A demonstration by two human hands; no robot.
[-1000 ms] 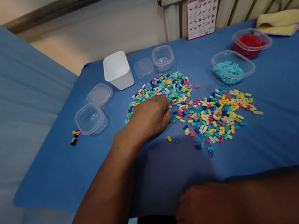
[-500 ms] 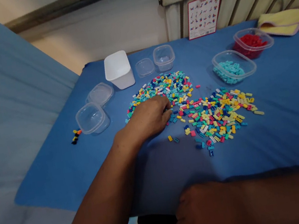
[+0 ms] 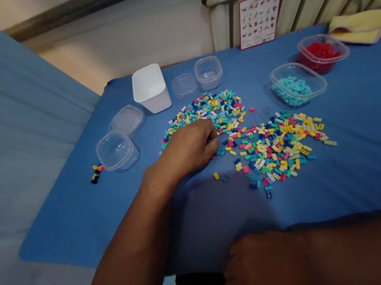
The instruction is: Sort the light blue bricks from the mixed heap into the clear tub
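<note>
1. Bricks [image 3: 277, 145] on tabletop [image 3: 369, 150]; left hand [image 3: 193, 144] curled over their left part, grip contents hidden.
2. Right hand [image 3: 253, 269] nearer than bricks, at tabletop's near edge; cannot tell its grip.
3. Chart [image 3: 260, 18] beyond bricks, print too small.

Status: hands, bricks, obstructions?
Left hand at loose bricks, grip contents hidden. Right hand by table edge, grip unclear. Bricks in two adjoining heaps; left hand covers part of one.
</note>
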